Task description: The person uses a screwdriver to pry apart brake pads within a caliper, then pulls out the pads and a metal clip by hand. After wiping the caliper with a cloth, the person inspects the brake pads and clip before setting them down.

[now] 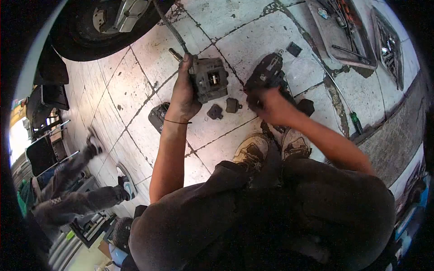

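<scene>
My left hand [184, 92] grips a grey metal brake caliper [209, 79] and holds it up above the tiled floor; a braided hose [171, 27] runs from it toward the wheel. My right hand [266, 103] is closed on a dark caliper bracket [266, 72] just to the right. Two small dark brake pads [215, 111] [232, 105] lie on the floor between my hands. Another dark part [158, 116] lies left of my left wrist.
A car wheel [106, 22] is at the top left. Trays of tools [341, 31] sit at the top right, with a green-handled screwdriver [355, 121] on the floor. My shoes [253, 151] are below my hands. Another person's legs [77, 180] stretch out at the left.
</scene>
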